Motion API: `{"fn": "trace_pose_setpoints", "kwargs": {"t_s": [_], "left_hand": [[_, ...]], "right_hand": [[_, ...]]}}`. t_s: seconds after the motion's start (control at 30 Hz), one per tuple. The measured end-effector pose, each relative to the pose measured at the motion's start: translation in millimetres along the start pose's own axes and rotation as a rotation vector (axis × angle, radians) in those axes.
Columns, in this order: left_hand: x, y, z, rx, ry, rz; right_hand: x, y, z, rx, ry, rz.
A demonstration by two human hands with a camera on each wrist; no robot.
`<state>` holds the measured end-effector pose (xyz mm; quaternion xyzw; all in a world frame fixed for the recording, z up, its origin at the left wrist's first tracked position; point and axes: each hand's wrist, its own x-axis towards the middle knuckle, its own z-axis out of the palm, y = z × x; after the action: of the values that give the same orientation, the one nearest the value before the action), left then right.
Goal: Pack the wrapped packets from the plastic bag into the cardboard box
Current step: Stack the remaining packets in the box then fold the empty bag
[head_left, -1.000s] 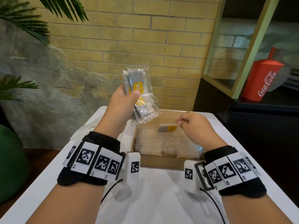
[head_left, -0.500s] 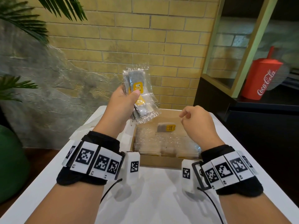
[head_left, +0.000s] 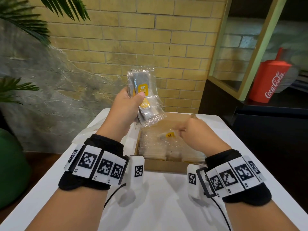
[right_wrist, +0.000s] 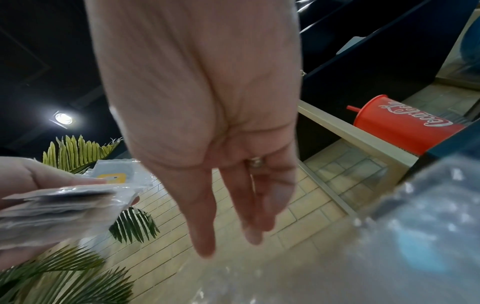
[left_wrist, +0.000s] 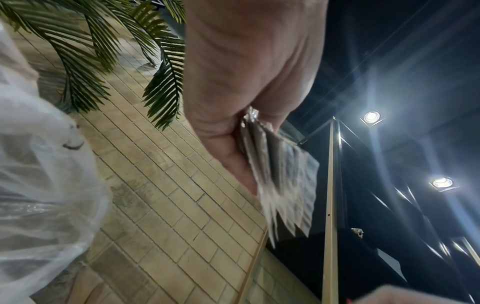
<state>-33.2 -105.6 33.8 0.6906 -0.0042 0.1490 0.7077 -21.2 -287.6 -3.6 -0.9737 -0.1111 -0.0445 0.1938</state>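
My left hand [head_left: 131,104] is raised above the box's far left corner and grips a fanned bunch of clear wrapped packets [head_left: 144,95] with yellow labels. The left wrist view shows the same bunch [left_wrist: 280,174] pinched between thumb and fingers [left_wrist: 221,144]. The open cardboard box [head_left: 164,167] sits on the white table [head_left: 158,205], filled with rows of packets. One packet with a yellow label [head_left: 169,135] lies loose on top of them. My right hand [head_left: 188,129] hovers over the box, blurred, and its fingers [right_wrist: 205,222] hang straight and hold nothing.
A crumpled clear plastic bag [head_left: 83,135] lies left of the box, and it also fills the left of the left wrist view as the bag [left_wrist: 39,174]. A brick wall and palm leaves stand behind. A red cup [head_left: 270,77] sits on a dark shelf at right.
My right hand let go of a packet, which now lies on top of the rows in the box, lifted away and then moved back over the box. The left hand has hardly moved.
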Motion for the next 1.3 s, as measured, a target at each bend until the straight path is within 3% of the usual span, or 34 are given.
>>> {"fn": "trace_pose_setpoints", "kwargs": {"t_s": [0.07,0.13,0.2,0.3,0.5,0.63,0.73,0.9,1.07,1.13,1.23,1.3], "left_hand": [[-0.6,0.8,-0.2,0.0,-0.002,0.0],[-0.6,1.6,-0.5,-0.001,-0.001,0.0],[-1.1,2.4,-0.4,0.0,-0.001,-0.001],[-1.9,2.1,0.1,-0.002,-0.003,0.0],[-2.1,2.6,0.7,0.003,-0.006,-0.001],[-2.3,2.5,0.8,0.005,-0.005,-0.004],[-2.1,1.7,1.2,0.004,-0.01,0.003],[-4.6,2.1,3.4,-0.017,-0.036,0.011],[-5.2,5.2,0.6,-0.024,-0.04,0.026],[-4.3,5.9,-0.9,-0.038,-0.047,0.035],[-4.0,6.1,-1.4,-0.048,-0.046,0.045],[-4.3,6.3,-1.2,-0.05,-0.048,0.047]], "right_hand": [[1.5,3.2,2.5,-0.131,-0.097,0.076],[2.5,3.9,0.7,-0.178,-0.105,0.113],[1.8,1.6,-1.3,-0.137,-0.087,0.033],[-3.5,-5.5,1.7,-0.147,-0.226,-0.128],[-9.0,-7.6,2.8,-0.267,-0.37,-0.037],[-8.9,-8.0,-1.2,-0.297,-0.281,0.051],[-9.2,-12.6,-1.2,-0.199,-0.198,-0.06],[-4.5,-29.5,3.4,-0.291,-0.354,-0.229],[-4.7,-27.8,-1.7,-0.538,-0.543,-0.008],[-9.2,-23.4,-7.2,-0.53,-0.518,0.032],[-11.6,-23.1,-11.1,-0.388,-0.412,-0.037],[-12.2,-25.7,-5.1,-0.352,-0.474,-0.065]]}}
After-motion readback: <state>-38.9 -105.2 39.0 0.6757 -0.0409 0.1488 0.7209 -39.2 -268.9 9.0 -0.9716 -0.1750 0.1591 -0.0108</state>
